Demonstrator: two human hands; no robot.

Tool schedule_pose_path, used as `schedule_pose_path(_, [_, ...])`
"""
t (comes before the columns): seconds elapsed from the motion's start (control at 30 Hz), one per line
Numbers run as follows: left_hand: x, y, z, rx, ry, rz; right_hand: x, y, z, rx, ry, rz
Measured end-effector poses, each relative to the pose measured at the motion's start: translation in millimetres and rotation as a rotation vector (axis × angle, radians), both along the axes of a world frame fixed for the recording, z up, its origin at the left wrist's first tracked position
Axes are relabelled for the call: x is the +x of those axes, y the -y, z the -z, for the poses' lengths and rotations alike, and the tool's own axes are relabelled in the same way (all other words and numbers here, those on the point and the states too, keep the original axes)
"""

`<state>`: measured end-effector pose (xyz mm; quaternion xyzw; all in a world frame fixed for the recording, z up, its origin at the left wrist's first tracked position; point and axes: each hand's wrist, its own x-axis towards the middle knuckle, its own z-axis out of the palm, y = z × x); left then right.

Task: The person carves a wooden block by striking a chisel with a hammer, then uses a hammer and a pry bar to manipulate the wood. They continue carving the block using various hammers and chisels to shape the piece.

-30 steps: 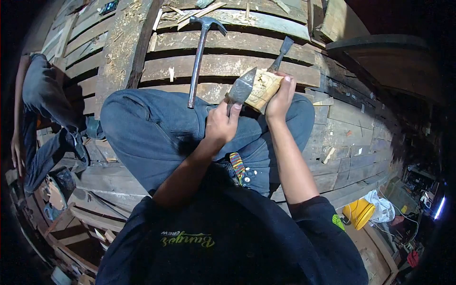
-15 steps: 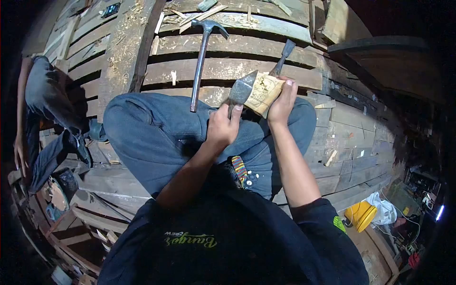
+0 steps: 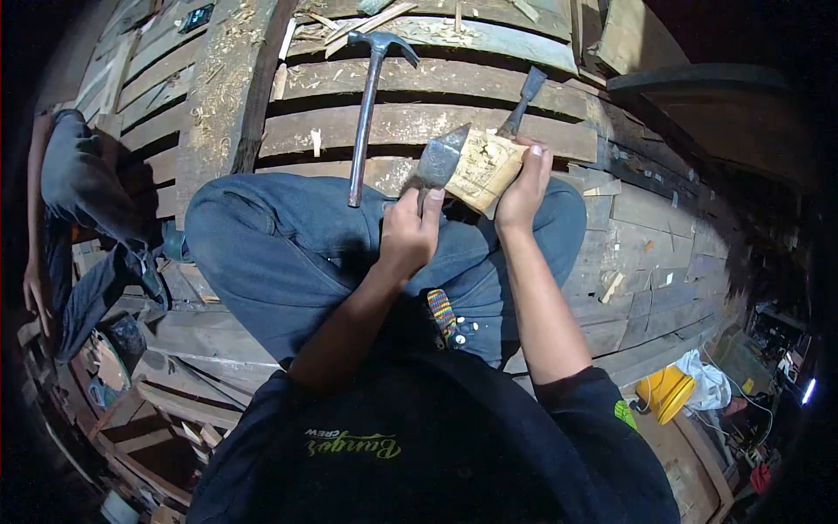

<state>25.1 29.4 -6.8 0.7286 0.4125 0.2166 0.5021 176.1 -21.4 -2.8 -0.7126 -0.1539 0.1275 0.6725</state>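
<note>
My left hand (image 3: 412, 229) is closed around the handle of a knife (image 3: 442, 157) with a broad, angled metal blade. The blade's edge lies against the left side of a pale wooden block (image 3: 485, 169). My right hand (image 3: 524, 190) grips that block from its right side, thumb along the edge. The block's face has dark marks or carved lines, too fine to make out. Just beyond the block, a flat-bladed chisel (image 3: 528, 92) points away, its handle end hidden behind the block. To the left, a claw hammer (image 3: 367, 118) lies with its head away from me.
Wooden planks (image 3: 410, 127) with gaps and shavings spread in front of my crossed legs. Thin wood strips (image 3: 371, 31) lie beyond the hammer. Another person (image 3: 87, 192) is at the left. A yellow container (image 3: 665, 395) stands at lower right, and a phone-like device (image 3: 195, 17) lies at upper left.
The view has shifted slightly. Both hands keep their grips, and the blade and wooden block stay together in nearly the same position.
</note>
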Motion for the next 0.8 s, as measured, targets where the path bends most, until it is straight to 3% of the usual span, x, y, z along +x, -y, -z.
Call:
schedule_pose_path(0.03, [-1.7, -0.2, 7.5, 0.004, 0.004, 0.002, 1.3, -1.8, 1.3, 0.004, 0.004, 0.002])
schedule_pose_path(0.1, [-4.5, 1.6, 16.5, -0.247, 0.129, -0.089, 1.3, -2.5, 3.0, 0.075, -0.03, -0.013])
schedule_pose_path(0.2, [-7.4, 4.5, 7.7, -0.376, 0.3, -0.195, -1.6, 3.7, -2.3, -0.061, 0.067, 0.003])
schedule_pose_path(0.23, [-0.4, 1.7, 12.1, 0.021, 0.241, -0.098, 0.9, 4.1, 3.2, -0.058, 0.092, 0.001])
schedule_pose_path(0.27, [3.0, -1.2, 3.5, -0.009, -0.012, -0.073, 1.8, 2.1, 0.2, -0.009, 0.073, -0.037])
schedule_pose_path(0.33, [0.8, -1.5, 19.2, -0.007, 0.038, -0.081, 0.9, -0.6, 7.2, 0.082, -0.03, -0.011])
schedule_pose_path(0.4, [2.0, -8.4, 26.4, -0.314, 0.09, -0.108, 5.0, -2.2, 9.7, 0.106, 0.002, -0.039])
schedule_pose_path(0.5, [3.4, -4.5, 9.7, -0.806, 0.335, -0.225, 5.1, -0.6, 5.4, -0.035, 0.077, -0.019])
schedule_pose_path(0.53, [3.2, -3.5, 5.6, -0.855, 0.374, -0.256, 3.1, 0.4, 1.4, -0.033, 0.093, -0.017])
schedule_pose_path(0.67, [-6.6, -10.7, -4.3, -0.792, 0.406, -0.315, 12.5, -5.2, -9.0, -0.334, 0.071, -0.093])
schedule_pose_path(0.8, [-13.9, -14.4, -13.4, -0.746, 0.515, -0.322, 28.3, 2.8, -45.8, -0.574, 0.062, -0.38])
